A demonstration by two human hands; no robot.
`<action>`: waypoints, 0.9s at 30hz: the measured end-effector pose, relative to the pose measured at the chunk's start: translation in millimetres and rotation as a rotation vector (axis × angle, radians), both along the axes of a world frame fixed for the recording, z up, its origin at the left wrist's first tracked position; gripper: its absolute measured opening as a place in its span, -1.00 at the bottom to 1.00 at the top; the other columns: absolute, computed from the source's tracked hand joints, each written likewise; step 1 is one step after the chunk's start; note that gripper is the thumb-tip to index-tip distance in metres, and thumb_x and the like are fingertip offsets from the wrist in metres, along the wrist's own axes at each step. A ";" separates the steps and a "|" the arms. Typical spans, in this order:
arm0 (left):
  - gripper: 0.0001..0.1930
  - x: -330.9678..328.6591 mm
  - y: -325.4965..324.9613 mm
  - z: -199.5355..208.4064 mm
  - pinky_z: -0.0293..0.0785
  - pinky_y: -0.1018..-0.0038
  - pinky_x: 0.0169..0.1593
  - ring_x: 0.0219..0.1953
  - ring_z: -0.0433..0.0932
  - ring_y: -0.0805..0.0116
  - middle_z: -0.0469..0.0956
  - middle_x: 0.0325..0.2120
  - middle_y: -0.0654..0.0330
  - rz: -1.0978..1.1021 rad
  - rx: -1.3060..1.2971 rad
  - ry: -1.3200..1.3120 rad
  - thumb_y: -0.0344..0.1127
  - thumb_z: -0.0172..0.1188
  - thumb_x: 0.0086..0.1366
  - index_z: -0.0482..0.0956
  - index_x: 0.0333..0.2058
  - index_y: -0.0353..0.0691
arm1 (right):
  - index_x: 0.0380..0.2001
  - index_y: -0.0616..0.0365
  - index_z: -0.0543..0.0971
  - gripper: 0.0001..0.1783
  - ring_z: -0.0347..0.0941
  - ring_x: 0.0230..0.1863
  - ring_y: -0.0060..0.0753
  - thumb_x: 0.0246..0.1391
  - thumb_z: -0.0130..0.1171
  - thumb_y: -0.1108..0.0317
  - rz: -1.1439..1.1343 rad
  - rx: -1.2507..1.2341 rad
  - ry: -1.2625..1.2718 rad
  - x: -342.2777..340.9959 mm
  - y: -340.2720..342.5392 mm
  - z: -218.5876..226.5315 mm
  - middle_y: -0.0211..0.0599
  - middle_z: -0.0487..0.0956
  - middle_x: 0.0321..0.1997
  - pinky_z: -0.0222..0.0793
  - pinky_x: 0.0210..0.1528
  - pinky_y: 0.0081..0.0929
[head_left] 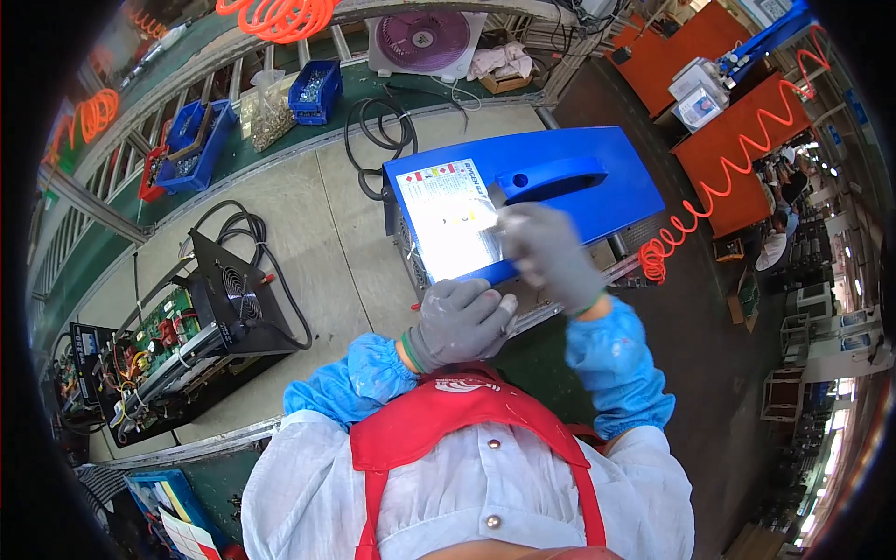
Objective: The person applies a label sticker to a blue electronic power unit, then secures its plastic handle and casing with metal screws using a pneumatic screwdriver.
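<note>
A blue machine casing [616, 168] with a moulded handle [560, 182] on its top lies on the bench in front of me. A large, shiny label sheet [457, 233] covers its left end, glare washing out the lower part. My right hand [551, 252], gray-gloved and blurred by motion, is over the label's right edge; its fingers are too smeared to read. My left hand [457, 322], also gloved, rests by the casing's near edge below the label. Its fingers are curled closed, and whatever they may hold is hidden.
Left on the bench stands an opened machine [177, 345] with exposed circuit boards and a fan. Coiled black cables [378, 131] lie behind the casing. Blue bins [315, 91], a bag of screws [271, 117] and a purple fan [422, 42] line the back. A red coiled hose [714, 191] hangs right.
</note>
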State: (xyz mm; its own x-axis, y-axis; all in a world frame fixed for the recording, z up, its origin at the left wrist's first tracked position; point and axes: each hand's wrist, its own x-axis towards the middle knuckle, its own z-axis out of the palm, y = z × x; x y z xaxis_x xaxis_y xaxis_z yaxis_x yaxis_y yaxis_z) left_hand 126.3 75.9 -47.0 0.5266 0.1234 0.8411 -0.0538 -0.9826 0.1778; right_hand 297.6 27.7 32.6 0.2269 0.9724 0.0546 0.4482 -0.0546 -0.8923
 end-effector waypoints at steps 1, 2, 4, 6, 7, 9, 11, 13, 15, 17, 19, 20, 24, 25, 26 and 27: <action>-0.71 -0.4 1.0 -2.1 0.38 0.38 -0.30 -0.30 0.54 0.34 0.55 -0.40 0.31 -0.019 0.010 -0.014 -0.31 0.36 -0.05 0.62 -0.27 -0.13 | -0.15 0.23 0.56 -0.70 0.18 -0.70 -0.79 0.19 0.05 0.25 -0.127 -0.175 0.329 -32.9 14.7 8.2 -0.52 0.40 -0.61 0.03 -0.73 -0.71; -0.71 -3.7 2.5 -6.0 0.38 0.38 -0.30 -0.30 0.54 0.34 0.55 -0.40 0.31 -0.029 0.016 -0.002 -0.31 0.36 -0.05 0.62 -0.27 -0.13 | -0.15 0.23 0.55 -0.70 0.17 -0.70 -0.79 0.20 0.06 0.23 -0.198 -0.119 0.380 -48.7 25.5 17.0 -0.51 0.41 -0.59 0.03 -0.72 -0.73; -0.69 -1.8 3.6 -4.5 0.38 0.36 -0.28 -0.28 0.55 0.33 0.56 -0.40 0.30 -0.046 0.051 0.002 -0.31 0.37 -0.04 0.63 -0.25 -0.14 | -0.14 0.22 0.55 -0.69 0.18 -0.69 -0.80 0.23 0.06 0.21 -0.280 0.014 0.434 -50.6 33.2 33.5 -0.50 0.43 -0.56 0.03 -0.71 -0.75; -0.71 -1.3 3.9 -0.6 0.40 0.38 -0.33 -0.27 0.55 0.32 0.54 -0.41 0.28 -0.052 0.051 0.009 -0.32 0.34 -0.04 0.61 -0.27 -0.17 | -0.11 0.20 0.55 -0.70 0.22 -0.66 -0.79 0.27 0.04 0.22 -0.288 0.041 0.387 -39.3 21.1 49.6 -0.49 0.45 -0.52 0.08 -0.69 -0.75; -0.72 -2.4 2.5 3.0 0.42 0.39 -0.37 -0.26 0.54 0.31 0.51 -0.41 0.26 -0.057 0.043 0.014 -0.32 0.31 -0.05 0.60 -0.29 -0.19 | -0.10 0.18 0.55 -0.72 0.23 -0.65 -0.80 0.27 0.04 0.23 -0.345 0.042 0.308 -34.7 10.0 53.1 -0.48 0.45 -0.52 0.10 -0.68 -0.75; -0.73 -7.2 2.1 7.7 0.40 0.36 -0.31 -0.28 0.54 0.28 0.54 -0.41 0.24 -0.076 -0.034 0.067 -0.32 0.34 -0.02 0.60 -0.28 -0.19 | -0.07 0.15 0.55 -0.74 0.27 -0.62 -0.78 0.27 0.04 0.26 -0.532 0.107 0.205 -14.5 -9.2 53.0 -0.45 0.48 -0.50 0.18 -0.65 -0.72; -0.73 -5.3 4.2 19.8 0.38 0.32 -0.25 -0.29 0.54 0.26 0.56 -0.41 0.23 -0.110 -0.107 0.111 -0.33 0.36 0.01 0.61 -0.27 -0.19 | -0.07 0.14 0.56 -0.74 0.31 -0.60 -0.76 0.27 0.05 0.28 -0.679 0.182 0.172 27.8 -32.7 39.9 -0.42 0.52 -0.48 0.23 -0.62 -0.71; -0.75 -1.6 8.9 36.3 0.38 0.30 -0.24 -0.31 0.54 0.20 0.55 -0.42 0.17 -0.103 -0.231 0.221 -0.32 0.35 0.02 0.60 -0.28 -0.20 | -0.14 0.17 0.56 -0.78 0.52 -0.49 -0.39 0.24 0.05 0.32 -0.883 0.305 -0.438 76.9 -56.1 19.2 -0.26 0.57 -0.46 0.43 -0.40 -0.38; -0.71 3.2 20.8 53.8 0.39 0.27 -0.23 -0.30 0.54 0.12 0.56 -0.39 0.12 -0.096 -0.251 0.258 -0.32 0.35 0.03 0.59 -0.23 -0.21 | -0.14 0.16 0.55 -0.79 0.55 -0.41 -0.22 0.23 0.05 0.32 -0.848 0.256 -0.544 93.6 -64.5 5.7 -0.19 0.58 -0.41 0.44 -0.34 -0.28; -0.64 23.1 34.3 63.1 0.42 0.23 -0.18 -0.25 0.54 0.06 0.56 -0.32 0.06 -0.039 -0.295 0.201 -0.28 0.35 0.06 0.57 -0.15 -0.24 | -0.15 0.14 0.55 -0.79 0.57 -0.34 -0.05 0.22 0.06 0.31 -0.820 0.197 -0.660 105.4 -71.5 -1.2 -0.12 0.59 -0.36 0.45 -0.29 -0.19; -0.45 41.6 50.6 71.0 0.41 0.18 -0.06 -0.15 0.51 -0.01 0.54 -0.18 -0.02 -0.053 -0.317 0.218 -0.17 0.32 0.10 0.44 0.05 -0.26 | -0.17 0.11 0.55 -0.81 0.54 -0.28 0.09 0.20 0.07 0.31 -0.759 0.215 -0.745 108.3 -65.8 -5.5 -0.06 0.59 -0.30 0.44 -0.27 -0.11; -0.43 52.8 57.2 74.7 0.41 0.17 -0.04 -0.13 0.51 -0.02 0.54 -0.15 -0.03 -0.022 -0.338 0.263 -0.16 0.31 0.11 0.43 0.07 -0.27 | -0.19 0.11 0.53 -0.82 0.54 -0.26 0.10 0.20 0.06 0.29 -0.755 0.221 -0.776 112.3 -63.3 -7.8 -0.08 0.59 -0.30 0.43 -0.25 -0.06; -0.42 81.0 81.5 67.7 0.40 0.14 -0.02 -0.10 0.49 -0.01 0.55 -0.15 -0.03 0.083 -0.357 0.406 -0.13 0.29 0.13 0.43 0.08 -0.30 | -0.14 0.14 0.57 -0.77 0.58 -0.27 -0.02 0.19 0.11 0.31 -0.739 0.168 -0.778 119.0 -50.2 -6.8 -0.04 0.60 -0.30 0.46 -0.23 -0.23; -0.42 84.5 83.0 66.5 0.40 0.14 -0.02 -0.10 0.49 -0.01 0.55 -0.15 -0.03 0.083 -0.353 0.407 -0.13 0.29 0.13 0.43 0.08 -0.30 | -0.16 0.14 0.57 -0.79 0.58 -0.26 0.00 0.18 0.11 0.32 -0.713 0.173 -0.803 120.8 -48.6 -6.6 -0.05 0.60 -0.30 0.45 -0.24 -0.20; -0.44 87.5 83.5 66.4 0.39 0.14 -0.02 -0.11 0.47 0.00 0.55 -0.17 -0.01 0.068 -0.351 0.458 -0.13 0.28 0.14 0.45 0.07 -0.30 | -0.18 0.14 0.56 -0.81 0.57 -0.26 0.03 0.17 0.11 0.33 -0.686 0.177 -0.828 122.8 -46.9 -6.4 -0.05 0.60 -0.30 0.45 -0.24 -0.17; -0.45 89.6 83.1 65.8 0.38 0.14 -0.02 -0.12 0.46 0.01 0.55 -0.18 0.01 0.052 -0.350 0.511 -0.12 0.28 0.14 0.46 0.05 -0.30 | -0.18 0.14 0.56 -0.81 0.57 -0.26 0.03 0.17 0.11 0.33 -0.686 0.176 -0.825 124.9 -45.9 -6.6 -0.05 0.60 -0.30 0.45 -0.24 -0.17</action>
State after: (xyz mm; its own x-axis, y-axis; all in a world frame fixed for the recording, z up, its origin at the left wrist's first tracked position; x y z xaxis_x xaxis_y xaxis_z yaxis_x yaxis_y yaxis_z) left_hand 215.8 159.0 18.9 0.8379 0.3828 0.3890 0.1698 -0.8603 0.4807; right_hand 422.4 -18.1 26.0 0.5485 0.6159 0.5655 0.8358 -0.4227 -0.3504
